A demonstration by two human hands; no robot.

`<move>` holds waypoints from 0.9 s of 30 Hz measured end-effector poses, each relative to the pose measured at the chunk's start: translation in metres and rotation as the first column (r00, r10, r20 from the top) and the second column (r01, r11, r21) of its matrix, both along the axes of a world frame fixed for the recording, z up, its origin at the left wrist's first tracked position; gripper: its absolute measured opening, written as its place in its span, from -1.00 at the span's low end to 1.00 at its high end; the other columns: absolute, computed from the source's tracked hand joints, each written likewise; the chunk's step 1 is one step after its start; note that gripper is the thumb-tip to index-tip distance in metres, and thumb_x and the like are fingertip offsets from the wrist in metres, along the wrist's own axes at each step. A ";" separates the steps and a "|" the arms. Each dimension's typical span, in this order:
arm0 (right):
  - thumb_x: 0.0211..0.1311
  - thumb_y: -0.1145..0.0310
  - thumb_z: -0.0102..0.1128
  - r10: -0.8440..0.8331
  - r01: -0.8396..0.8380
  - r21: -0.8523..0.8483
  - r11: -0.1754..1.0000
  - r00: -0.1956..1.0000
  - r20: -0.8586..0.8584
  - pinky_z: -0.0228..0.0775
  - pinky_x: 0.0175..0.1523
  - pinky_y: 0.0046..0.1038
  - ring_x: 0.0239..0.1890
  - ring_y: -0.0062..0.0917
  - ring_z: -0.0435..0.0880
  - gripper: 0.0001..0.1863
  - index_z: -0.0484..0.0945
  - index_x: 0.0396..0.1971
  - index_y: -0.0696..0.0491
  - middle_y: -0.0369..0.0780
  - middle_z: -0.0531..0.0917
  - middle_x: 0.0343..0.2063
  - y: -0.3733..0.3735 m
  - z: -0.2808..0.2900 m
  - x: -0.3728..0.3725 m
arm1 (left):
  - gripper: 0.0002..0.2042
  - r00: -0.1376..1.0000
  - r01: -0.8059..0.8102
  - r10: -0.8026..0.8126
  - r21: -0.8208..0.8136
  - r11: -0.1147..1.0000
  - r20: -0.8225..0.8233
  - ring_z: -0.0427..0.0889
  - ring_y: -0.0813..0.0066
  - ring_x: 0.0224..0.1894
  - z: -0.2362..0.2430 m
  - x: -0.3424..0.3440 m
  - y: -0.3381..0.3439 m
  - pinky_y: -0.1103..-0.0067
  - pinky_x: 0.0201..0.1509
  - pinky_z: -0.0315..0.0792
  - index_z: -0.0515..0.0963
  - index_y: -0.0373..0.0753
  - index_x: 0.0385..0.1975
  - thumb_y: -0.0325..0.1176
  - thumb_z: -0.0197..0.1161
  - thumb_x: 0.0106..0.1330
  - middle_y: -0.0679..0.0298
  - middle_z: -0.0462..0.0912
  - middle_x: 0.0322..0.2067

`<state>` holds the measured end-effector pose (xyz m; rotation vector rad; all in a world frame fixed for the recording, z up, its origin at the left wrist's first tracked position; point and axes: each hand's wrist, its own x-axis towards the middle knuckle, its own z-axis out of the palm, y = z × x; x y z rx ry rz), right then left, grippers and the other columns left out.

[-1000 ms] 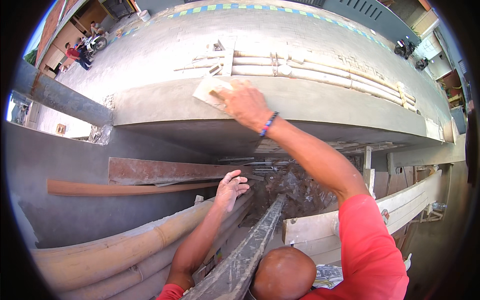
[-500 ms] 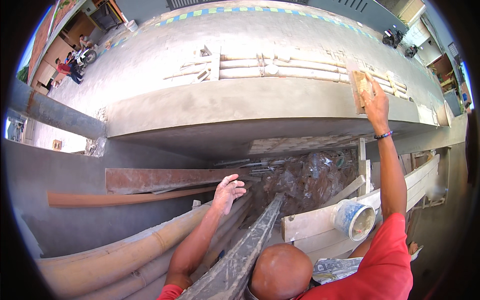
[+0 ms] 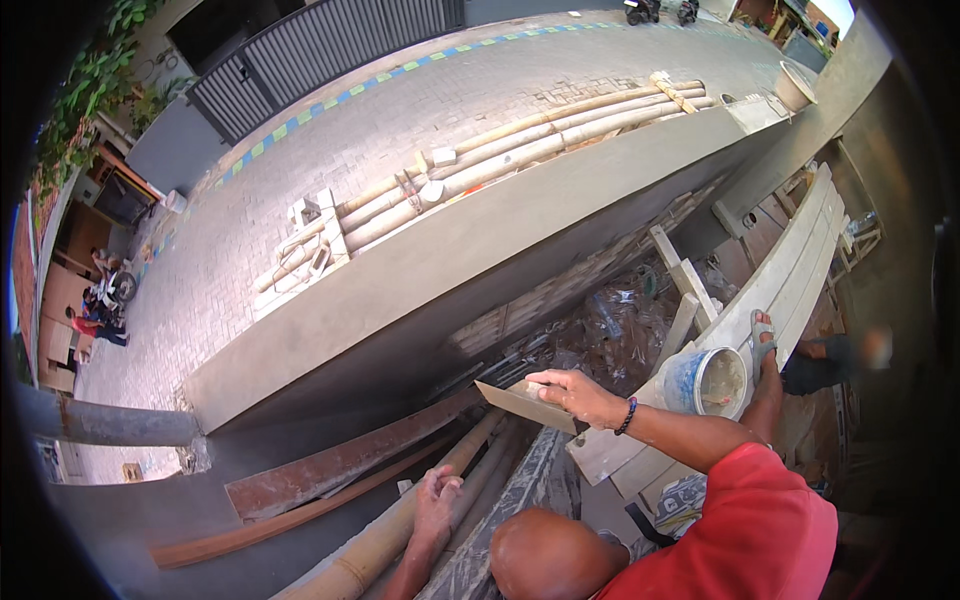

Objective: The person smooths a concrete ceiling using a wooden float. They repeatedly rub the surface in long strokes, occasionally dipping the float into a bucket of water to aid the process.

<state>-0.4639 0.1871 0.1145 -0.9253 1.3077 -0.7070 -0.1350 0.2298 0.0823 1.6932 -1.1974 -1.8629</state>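
Observation:
My right hand (image 3: 588, 396) grips a plastering float (image 3: 522, 403), a flat rectangular board, by its back. The float is tilted and held above the trench-like gap, apart from the wall top. My left hand (image 3: 436, 500) is low over the bamboo poles (image 3: 350, 570), its fingers loosely bent and nothing seen in them; whether it touches a pole I cannot tell. Past the float runs a smooth grey plastered wall (image 3: 470, 245). Right of my right hand, a blue and white bucket (image 3: 718, 382) with greyish stuff inside stands on the wooden planks (image 3: 790, 290).
A sandalled foot (image 3: 763, 335) rests on the planks. A dark, smeared beam (image 3: 520, 490) slants below the float. Reddish boards (image 3: 350, 455) lie at left. Debris (image 3: 610, 320) fills the gap. Bamboo poles (image 3: 530, 140) lie beyond the wall; people (image 3: 90, 325) sit far left.
My right hand has brought the float from the wall top down and toward me. My left hand has lowered toward the bamboo. The view has turned, so the wall now slants.

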 end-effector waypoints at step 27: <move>0.25 0.11 0.16 -0.171 0.197 0.150 0.969 0.971 -0.170 0.37 -0.08 -0.54 -0.15 -0.65 0.50 -0.57 0.50 -0.08 0.17 -0.29 0.56 -0.25 0.009 0.060 -0.397 | -0.48 0.344 -0.090 0.396 -0.390 0.916 0.851 0.45 0.06 0.03 0.227 0.053 0.222 0.31 0.14 0.32 0.32 -0.50 0.11 -0.12 -0.20 0.42 -0.13 0.45 0.02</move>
